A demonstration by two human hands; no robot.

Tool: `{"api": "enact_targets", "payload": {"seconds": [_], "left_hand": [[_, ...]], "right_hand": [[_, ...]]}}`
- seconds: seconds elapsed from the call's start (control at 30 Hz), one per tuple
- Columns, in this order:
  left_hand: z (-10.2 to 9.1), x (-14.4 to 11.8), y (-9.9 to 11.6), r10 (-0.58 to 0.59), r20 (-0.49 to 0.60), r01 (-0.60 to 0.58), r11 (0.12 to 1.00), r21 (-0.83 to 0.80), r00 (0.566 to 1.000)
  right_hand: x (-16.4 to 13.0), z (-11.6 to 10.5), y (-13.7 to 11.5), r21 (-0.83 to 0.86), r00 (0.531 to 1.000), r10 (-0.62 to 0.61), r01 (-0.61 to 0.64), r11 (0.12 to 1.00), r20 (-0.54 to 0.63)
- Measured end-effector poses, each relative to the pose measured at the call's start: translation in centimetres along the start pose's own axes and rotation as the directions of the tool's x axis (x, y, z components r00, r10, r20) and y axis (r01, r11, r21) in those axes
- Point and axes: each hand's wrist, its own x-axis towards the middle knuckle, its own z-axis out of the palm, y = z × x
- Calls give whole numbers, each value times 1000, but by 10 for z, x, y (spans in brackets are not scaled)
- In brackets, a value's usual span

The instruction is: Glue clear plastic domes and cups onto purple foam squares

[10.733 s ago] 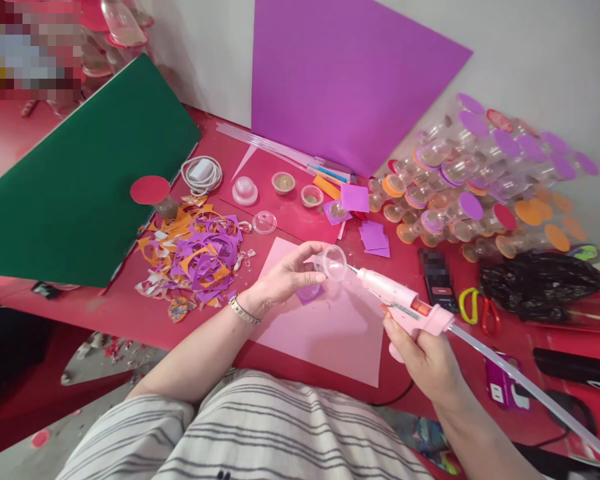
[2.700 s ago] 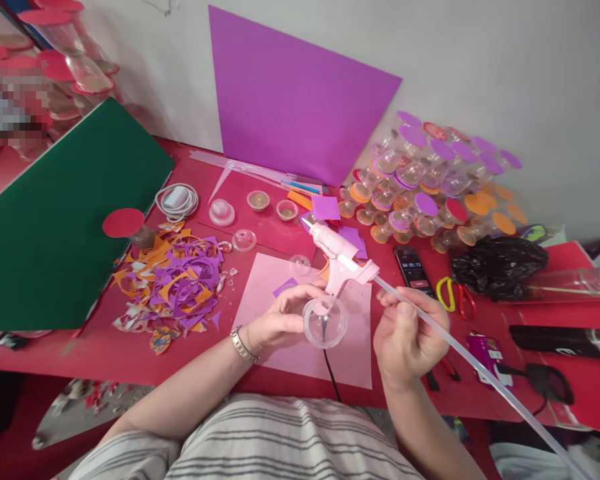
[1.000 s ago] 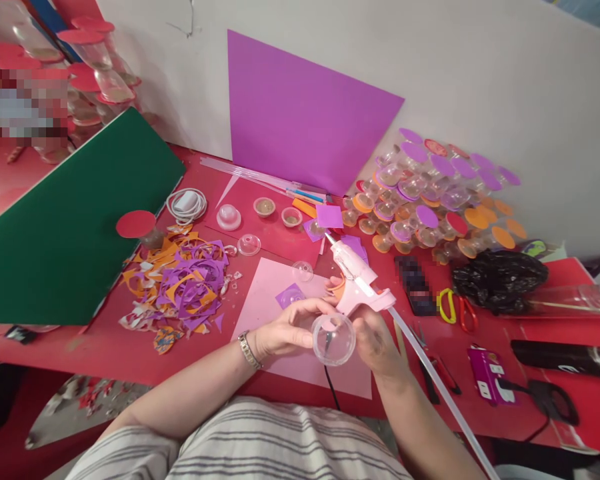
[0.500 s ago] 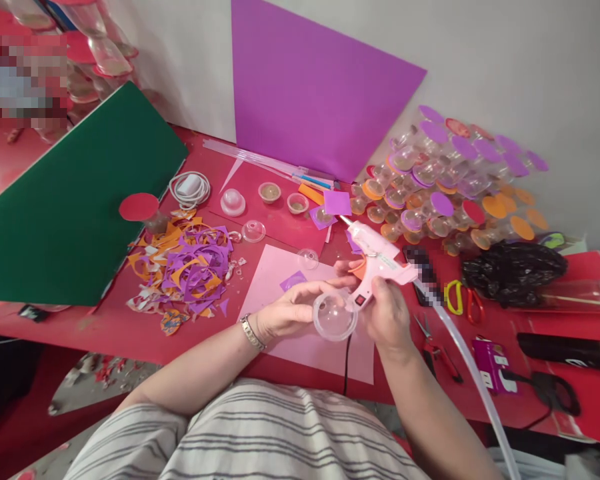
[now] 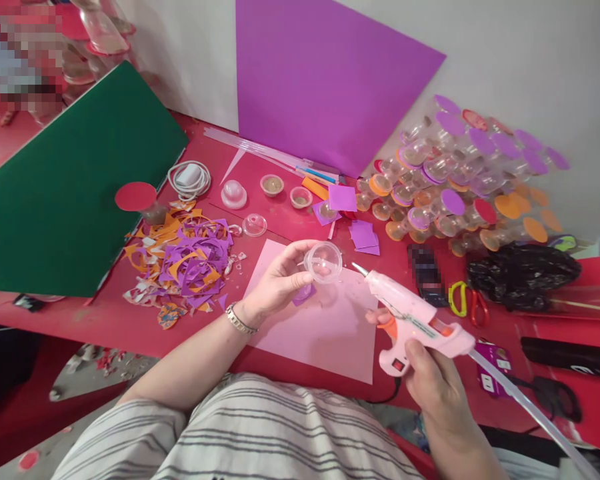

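clear plastic cup (image 5: 323,261) sits just above the middle of the frame, pinched at its rim between the thumb and fingertips of the left hand (image 5: 280,283), which curls closed around it; the cup's open mouth is tilted toward the camera and it is lifted off the pink sheet (image 5: 325,320) that lies on the red desk (image 5: 105,320). a small purple piece (image 5: 304,293) shows just under that hand, though whether it rests on the sheet or is held cannot be told. the right hand (image 5: 430,380) is at lower right of centre, its grip wrapped shut about the handle of a pink glue gun (image 5: 410,320), one finger by the orange trigger. the gun's nozzle points up and left toward the cup and stops near it, not touching. a long clear glue stick (image 5: 530,410) runs from the back of the gun toward the lower right corner.

to the left of the sheet lies a heap of purple and orange foam scraps (image 5: 185,260). a green sheet (image 5: 70,187) leans at the left edge, and a purple sheet (image 5: 325,73) stands against the wall at top centre. at the upper right is a pile of clear cups with coloured lids (image 5: 470,180), with a black bag (image 5: 523,273) below it and yellow-handled scissors (image 5: 463,300) just left of the bag.
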Motion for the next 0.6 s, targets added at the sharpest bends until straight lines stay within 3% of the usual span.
{"api": "enact_targets", "payload": {"seconds": [0.13, 0.47, 0.6], "left_hand": [[-3, 2, -2, 41, 16, -41, 998, 57, 999], [-6, 4, -3, 104, 20, -106, 983, 147, 994], [-6, 3, -2, 137, 52, -145, 973, 178, 989]], "right_hand": [[-9, -4, -6, -22, 999, 37, -37, 999, 20], [-2, 0, -26, -103, 999, -10, 14, 995, 47], [-1, 0, -23, -148, 997, -50, 60, 987, 67]]}}
